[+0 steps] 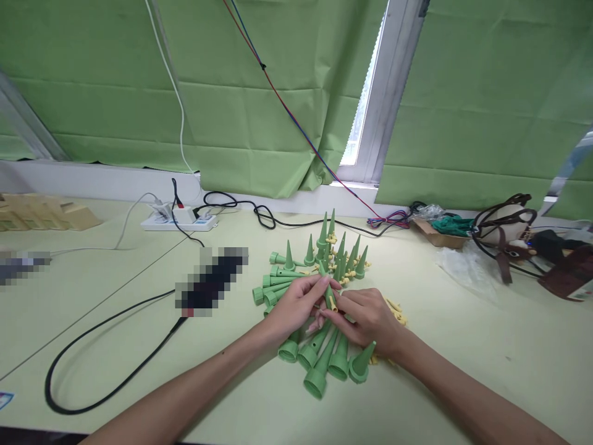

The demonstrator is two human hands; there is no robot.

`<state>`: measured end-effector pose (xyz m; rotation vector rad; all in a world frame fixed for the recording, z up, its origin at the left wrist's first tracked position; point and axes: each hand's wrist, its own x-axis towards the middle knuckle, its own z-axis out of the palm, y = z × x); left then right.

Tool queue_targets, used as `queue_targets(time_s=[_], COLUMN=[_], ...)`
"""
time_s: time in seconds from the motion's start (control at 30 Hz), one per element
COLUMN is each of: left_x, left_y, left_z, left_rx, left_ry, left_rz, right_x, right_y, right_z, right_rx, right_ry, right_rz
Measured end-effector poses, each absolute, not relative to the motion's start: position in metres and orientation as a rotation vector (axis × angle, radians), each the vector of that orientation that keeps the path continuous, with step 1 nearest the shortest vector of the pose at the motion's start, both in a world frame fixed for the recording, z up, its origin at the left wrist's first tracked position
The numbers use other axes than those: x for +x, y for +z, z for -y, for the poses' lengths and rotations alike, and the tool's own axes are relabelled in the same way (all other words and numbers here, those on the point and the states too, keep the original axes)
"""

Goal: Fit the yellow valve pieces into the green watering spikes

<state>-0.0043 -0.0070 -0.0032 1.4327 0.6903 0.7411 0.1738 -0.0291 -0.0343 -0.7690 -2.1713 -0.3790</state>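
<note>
My left hand (296, 303) and my right hand (365, 318) meet over a heap of green plastic cones (319, 364) on the pale green table (463, 383). The left hand's fingers are closed round one green cone (324, 278) that points up and away. The right hand pinches a small yellow piece (332, 303) against that cone. More green cones stand upright (338, 253) just beyond the hands, with yellow pieces among them. Others lie on their sides (273, 284) to the left. Loose yellow pieces (397, 309) lie right of my right hand.
A white power strip (178, 219) with plugs sits at the back left, and black cables (92, 346) loop across the table. A blurred dark object (210, 281) lies left of the cones. Bags (507, 232), clear plastic (463, 266) and a box occupy the back right. Green curtains hang behind.
</note>
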Motion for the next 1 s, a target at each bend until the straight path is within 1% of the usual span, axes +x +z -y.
queue_targets(time_s=[0.23, 0.37, 0.43, 0.8, 1.0], left_x=[-0.005, -0.008, -0.009, -0.009, -0.010], left_y=[-0.005, -0.001, 0.001, -0.004, -0.005], left_z=[0.009, 0.011, 0.011, 0.006, 0.005], left_rx=[1.733, 2.066, 2.136, 2.196, 2.367], left_ry=[0.914, 1.051, 1.085, 1.013, 0.917], left_rz=[-0.825, -0.896, -0.905, -0.987, -0.950], right_x=[0.177, 0.181, 0.183, 0.189, 0.193], right_y=[-0.032, -0.029, -0.027, -0.022, -0.021], right_z=[0.028, 0.027, 0.026, 0.023, 0.019], right_rx=[-0.824, -0.925, -0.985, -1.143, -1.188], right_ry=[-0.378, -0.305, -0.264, -0.171, -0.155], right_rz=[2.192, 2.213, 2.205, 2.012, 2.009])
